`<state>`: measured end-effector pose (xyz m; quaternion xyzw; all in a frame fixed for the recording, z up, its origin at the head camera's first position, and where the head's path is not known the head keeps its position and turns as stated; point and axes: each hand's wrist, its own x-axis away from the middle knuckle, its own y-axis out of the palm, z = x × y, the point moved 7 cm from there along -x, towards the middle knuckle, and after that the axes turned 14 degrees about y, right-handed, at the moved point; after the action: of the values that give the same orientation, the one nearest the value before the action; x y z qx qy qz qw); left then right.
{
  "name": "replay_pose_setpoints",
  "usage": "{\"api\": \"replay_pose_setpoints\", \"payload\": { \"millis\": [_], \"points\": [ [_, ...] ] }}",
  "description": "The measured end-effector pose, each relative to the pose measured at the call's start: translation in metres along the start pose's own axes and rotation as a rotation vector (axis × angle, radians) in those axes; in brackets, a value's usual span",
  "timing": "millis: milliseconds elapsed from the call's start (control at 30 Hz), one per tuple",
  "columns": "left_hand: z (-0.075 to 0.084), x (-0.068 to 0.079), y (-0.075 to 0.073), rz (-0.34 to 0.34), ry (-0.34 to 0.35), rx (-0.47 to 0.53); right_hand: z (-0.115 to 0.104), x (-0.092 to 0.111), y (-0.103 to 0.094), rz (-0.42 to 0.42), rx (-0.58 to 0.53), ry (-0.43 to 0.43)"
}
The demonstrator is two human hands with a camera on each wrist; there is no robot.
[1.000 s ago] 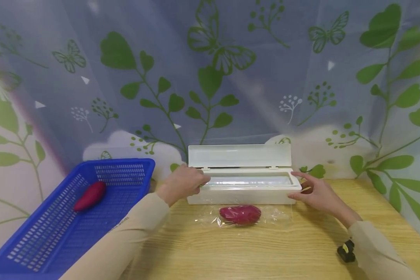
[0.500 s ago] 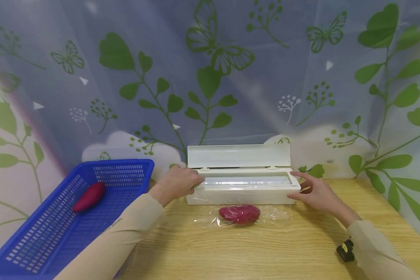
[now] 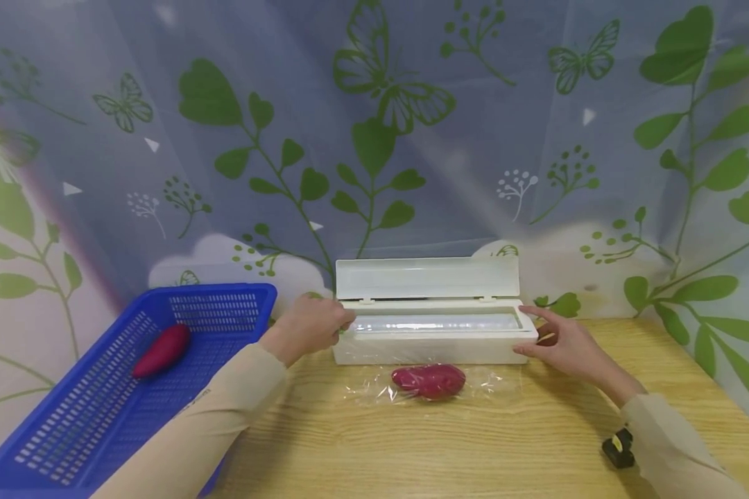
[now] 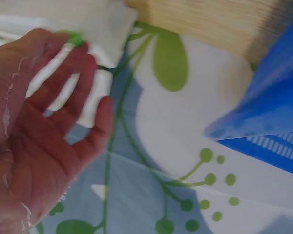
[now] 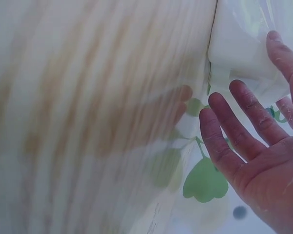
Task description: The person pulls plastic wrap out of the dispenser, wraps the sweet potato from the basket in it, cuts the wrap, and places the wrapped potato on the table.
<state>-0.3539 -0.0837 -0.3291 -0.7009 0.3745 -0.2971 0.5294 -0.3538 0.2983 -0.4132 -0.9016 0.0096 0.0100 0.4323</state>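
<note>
Pinching a green tab [image 4: 75,38], the left hand [image 3: 308,324] is resting at the left end of the white box [image 3: 437,351], while the right hand [image 3: 564,346] is gripping its right end. A red tuber [image 3: 428,381] in clear film [image 3: 492,382] is lying on the table [image 3: 437,447] just before the box.

The left sleeve [image 3: 221,419], long, beige and softly creased, carries a short line of dark lettering [image 3: 200,397], too small to read; beside the matching right sleeve [image 3: 670,436] sits a blocky black device [image 3: 618,449] with a yellow mark [image 3: 616,442].
</note>
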Motion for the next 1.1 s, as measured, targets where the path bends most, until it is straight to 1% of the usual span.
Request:
{"api": "replay_pose_setpoints", "payload": {
  "millis": [67,133,200,233,300,333,400,467,533,567,667,733,800,900,967,1100],
  "points": [
    [0.001,0.001,-0.001,-0.036,-0.039,0.028,0.000,0.001,0.000,-0.002,-0.001,-0.007],
    [0.003,0.002,-0.004,-0.046,-0.068,0.043,-0.001,0.002,0.001,-0.009,-0.007,-0.012],
    [0.008,0.001,-0.009,-0.019,-0.073,0.041,-0.002,0.003,0.001,-0.019,-0.009,-0.018],
    [0.013,0.000,-0.013,0.007,-0.060,0.049,-0.003,0.004,0.001,-0.024,-0.009,-0.019],
    [0.029,-0.007,-0.021,0.066,-0.014,0.084,-0.005,0.005,0.001,-0.036,-0.002,-0.019],
    [0.039,-0.012,-0.025,0.081,0.016,0.108,-0.006,0.006,0.000,-0.041,0.003,-0.020],
    [0.064,-0.024,-0.030,0.093,0.069,0.156,-0.008,0.006,-0.002,-0.048,0.013,-0.021],
    [0.090,-0.037,-0.031,0.075,0.102,0.165,-0.010,0.007,-0.003,-0.053,0.010,-0.025],
    [0.112,-0.048,-0.026,0.056,0.114,0.114,-0.011,0.007,-0.003,-0.052,0.008,-0.032],
    [0.120,-0.053,-0.022,0.056,0.109,0.071,-0.011,0.007,-0.003,-0.050,0.007,-0.034],
    [0.136,-0.061,-0.009,0.070,0.089,-0.065,-0.012,0.009,-0.003,-0.036,0.007,-0.051],
    [0.141,-0.064,0.000,0.074,0.056,-0.119,-0.013,0.011,-0.004,-0.007,0.019,-0.071],
    [0.143,-0.066,0.008,0.072,0.019,-0.127,-0.017,0.015,-0.005,0.045,0.031,-0.105],
    [0.142,-0.068,0.015,0.093,-0.026,-0.093,-0.024,0.021,-0.009,0.150,0.058,-0.167],
    [0.139,-0.068,0.017,0.120,-0.046,-0.062,-0.030,0.024,-0.010,0.215,0.062,-0.215],
    [0.134,-0.070,0.021,0.154,-0.067,-0.020,-0.042,0.031,-0.009,0.284,0.048,-0.289]
  ]
}}
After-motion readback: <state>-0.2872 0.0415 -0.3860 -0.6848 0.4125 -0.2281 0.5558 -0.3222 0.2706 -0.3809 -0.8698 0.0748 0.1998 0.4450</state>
